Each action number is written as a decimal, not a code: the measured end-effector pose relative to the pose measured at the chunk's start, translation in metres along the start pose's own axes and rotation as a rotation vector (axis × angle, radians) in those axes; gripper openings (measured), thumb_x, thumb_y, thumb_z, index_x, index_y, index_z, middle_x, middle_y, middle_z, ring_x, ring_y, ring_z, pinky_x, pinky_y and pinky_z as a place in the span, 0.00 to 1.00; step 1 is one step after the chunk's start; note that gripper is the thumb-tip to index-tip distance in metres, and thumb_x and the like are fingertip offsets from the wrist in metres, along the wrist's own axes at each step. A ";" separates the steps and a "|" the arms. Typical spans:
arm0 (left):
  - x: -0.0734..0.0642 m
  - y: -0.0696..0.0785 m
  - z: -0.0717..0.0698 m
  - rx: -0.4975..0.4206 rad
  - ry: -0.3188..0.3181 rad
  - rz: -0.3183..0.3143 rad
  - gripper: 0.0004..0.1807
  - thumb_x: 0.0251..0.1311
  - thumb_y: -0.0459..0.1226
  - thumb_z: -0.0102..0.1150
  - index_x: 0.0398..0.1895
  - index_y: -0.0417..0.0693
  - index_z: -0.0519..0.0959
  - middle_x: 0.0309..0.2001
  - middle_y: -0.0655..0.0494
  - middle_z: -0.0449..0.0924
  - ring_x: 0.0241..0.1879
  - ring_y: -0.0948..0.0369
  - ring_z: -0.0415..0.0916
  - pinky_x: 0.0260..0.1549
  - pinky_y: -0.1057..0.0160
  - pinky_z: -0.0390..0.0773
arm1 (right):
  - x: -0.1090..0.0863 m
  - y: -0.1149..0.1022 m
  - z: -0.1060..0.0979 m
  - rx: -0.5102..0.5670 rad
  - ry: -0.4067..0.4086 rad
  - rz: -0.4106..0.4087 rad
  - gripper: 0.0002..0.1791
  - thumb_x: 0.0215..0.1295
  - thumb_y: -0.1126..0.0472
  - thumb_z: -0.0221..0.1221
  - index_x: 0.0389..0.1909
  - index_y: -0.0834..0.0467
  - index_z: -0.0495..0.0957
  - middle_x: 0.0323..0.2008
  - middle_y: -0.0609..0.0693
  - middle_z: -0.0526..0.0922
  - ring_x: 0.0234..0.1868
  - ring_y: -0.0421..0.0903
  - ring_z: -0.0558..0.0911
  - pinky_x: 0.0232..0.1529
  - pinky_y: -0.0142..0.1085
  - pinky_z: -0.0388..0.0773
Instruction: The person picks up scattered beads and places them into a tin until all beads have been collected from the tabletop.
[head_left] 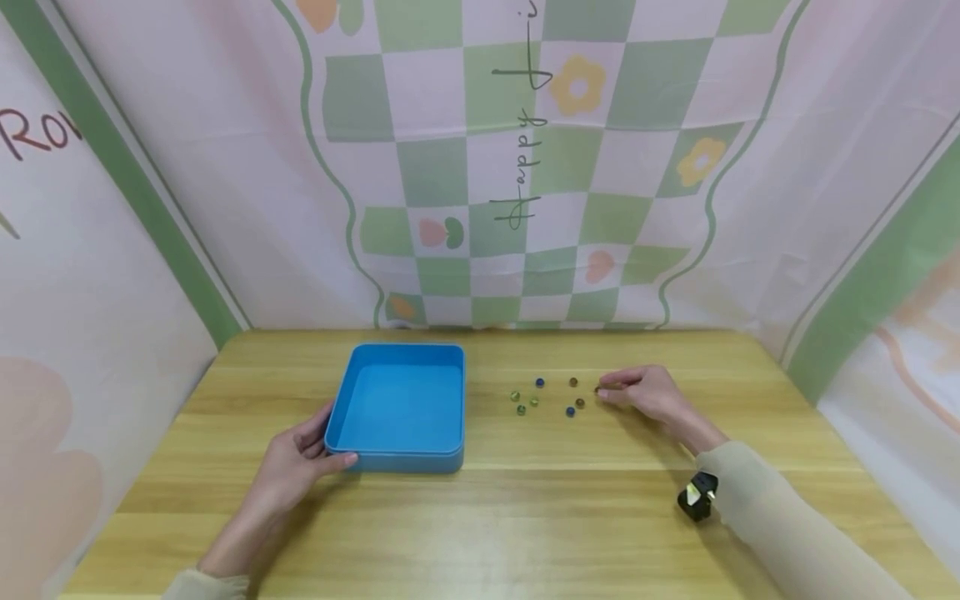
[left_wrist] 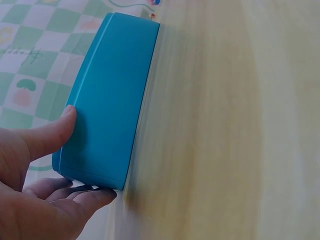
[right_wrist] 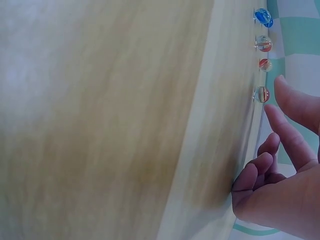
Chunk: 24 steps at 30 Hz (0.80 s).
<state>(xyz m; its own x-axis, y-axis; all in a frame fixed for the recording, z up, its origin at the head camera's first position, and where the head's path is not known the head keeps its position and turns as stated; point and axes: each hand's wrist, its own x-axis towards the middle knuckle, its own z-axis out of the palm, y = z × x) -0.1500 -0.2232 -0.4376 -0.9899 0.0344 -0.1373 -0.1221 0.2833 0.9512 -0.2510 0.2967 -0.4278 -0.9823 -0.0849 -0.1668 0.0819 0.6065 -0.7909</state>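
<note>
My left hand [head_left: 288, 467] grips the near left corner of a square, open-topped blue box [head_left: 396, 461]. In the left wrist view, the thumb lies on the box's front wall [left_wrist: 112, 95] and the other fingers reach around its end. At the right, my right hand [head_left: 652, 392] is low at the table beside a small glass marble [right_wrist: 261, 94] with a reddish streak. Its thumb [right_wrist: 295, 102] and index finger are spread apart just short of that marble, while the other fingers are curled in. More marbles, including a blue marble [head_left: 540, 382] and a green marble [head_left: 515, 396], lie between hand and box.
Everything stands on a wooden table [head_left: 480, 533]. A checked cloth backdrop [head_left: 502, 167] hangs behind its far edge, with fabric panels at both sides. A small black device [head_left: 697, 497] is on my right wrist by the sleeve.
</note>
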 end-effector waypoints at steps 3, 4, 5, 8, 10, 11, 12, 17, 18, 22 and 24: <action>0.000 0.000 0.000 0.003 0.003 -0.002 0.51 0.61 0.35 0.77 0.83 0.41 0.57 0.80 0.36 0.55 0.75 0.41 0.61 0.66 0.53 0.71 | 0.000 -0.001 0.001 -0.006 0.002 0.001 0.24 0.69 0.58 0.70 0.61 0.67 0.82 0.67 0.70 0.75 0.69 0.71 0.70 0.72 0.66 0.64; 0.000 0.000 0.000 0.006 0.004 -0.004 0.51 0.62 0.35 0.77 0.83 0.41 0.57 0.80 0.36 0.56 0.75 0.41 0.61 0.67 0.53 0.71 | 0.000 0.000 0.001 -0.008 0.002 0.002 0.24 0.69 0.58 0.70 0.61 0.67 0.82 0.67 0.70 0.75 0.70 0.71 0.70 0.72 0.67 0.63; 0.000 0.000 0.000 0.008 0.006 -0.007 0.50 0.62 0.35 0.77 0.83 0.42 0.57 0.80 0.37 0.56 0.75 0.41 0.61 0.67 0.52 0.71 | 0.000 0.000 0.001 -0.011 0.002 0.002 0.24 0.69 0.58 0.70 0.60 0.67 0.82 0.67 0.70 0.75 0.70 0.71 0.70 0.72 0.67 0.63; -0.001 0.001 0.000 0.012 0.011 -0.022 0.51 0.61 0.35 0.77 0.83 0.42 0.58 0.80 0.37 0.56 0.75 0.41 0.61 0.67 0.51 0.71 | 0.000 0.000 0.001 -0.020 0.006 0.000 0.24 0.69 0.57 0.71 0.60 0.66 0.83 0.67 0.70 0.76 0.70 0.71 0.70 0.72 0.67 0.62; -0.001 0.001 0.000 0.013 0.013 -0.027 0.51 0.61 0.36 0.77 0.83 0.43 0.58 0.80 0.37 0.56 0.75 0.41 0.61 0.67 0.51 0.70 | 0.001 0.001 0.001 -0.027 0.009 -0.003 0.23 0.69 0.57 0.70 0.59 0.66 0.83 0.66 0.70 0.76 0.70 0.71 0.69 0.73 0.67 0.62; -0.001 0.001 0.000 0.012 0.014 -0.028 0.51 0.61 0.36 0.78 0.83 0.43 0.58 0.80 0.37 0.56 0.75 0.41 0.61 0.67 0.51 0.70 | 0.001 0.001 0.001 -0.031 0.011 -0.005 0.23 0.69 0.57 0.70 0.59 0.66 0.84 0.66 0.70 0.77 0.70 0.71 0.70 0.73 0.67 0.62; -0.001 0.001 0.000 0.011 0.015 -0.029 0.51 0.61 0.36 0.78 0.83 0.43 0.58 0.80 0.37 0.56 0.75 0.41 0.61 0.67 0.51 0.70 | 0.001 0.001 0.002 -0.034 0.013 -0.006 0.23 0.69 0.57 0.70 0.59 0.66 0.84 0.66 0.70 0.77 0.70 0.71 0.70 0.73 0.67 0.62; -0.001 0.000 0.000 0.009 0.013 -0.031 0.50 0.62 0.36 0.77 0.83 0.42 0.58 0.80 0.37 0.57 0.75 0.41 0.62 0.66 0.51 0.72 | 0.001 0.002 0.002 -0.039 0.019 0.008 0.22 0.69 0.56 0.71 0.58 0.66 0.85 0.64 0.69 0.79 0.69 0.71 0.71 0.72 0.66 0.64; -0.001 0.000 0.000 0.010 0.013 -0.029 0.50 0.62 0.36 0.77 0.83 0.42 0.58 0.80 0.36 0.57 0.75 0.41 0.62 0.66 0.51 0.72 | 0.001 0.003 0.002 -0.037 0.020 0.013 0.22 0.69 0.56 0.71 0.57 0.66 0.85 0.64 0.69 0.79 0.69 0.71 0.71 0.72 0.66 0.64; -0.001 0.000 0.000 0.008 0.014 -0.021 0.50 0.61 0.36 0.78 0.83 0.41 0.58 0.79 0.36 0.57 0.74 0.40 0.63 0.66 0.51 0.72 | 0.002 0.003 0.002 -0.038 0.023 0.020 0.22 0.69 0.56 0.71 0.57 0.65 0.85 0.64 0.69 0.79 0.69 0.71 0.71 0.72 0.66 0.65; -0.001 0.000 0.000 0.007 0.015 -0.015 0.50 0.61 0.36 0.77 0.82 0.40 0.58 0.79 0.35 0.57 0.74 0.40 0.63 0.66 0.51 0.72 | 0.002 0.003 0.002 -0.038 0.023 0.020 0.22 0.69 0.56 0.71 0.57 0.65 0.85 0.64 0.69 0.79 0.69 0.71 0.71 0.72 0.65 0.65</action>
<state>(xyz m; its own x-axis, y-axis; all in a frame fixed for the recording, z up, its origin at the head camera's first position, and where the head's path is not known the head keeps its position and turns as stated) -0.1490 -0.2229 -0.4372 -0.9889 0.0156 -0.1477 -0.1369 0.2900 0.9472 -0.2527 0.2967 -0.4318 -0.9843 -0.0541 -0.1682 0.0956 0.6377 -0.7643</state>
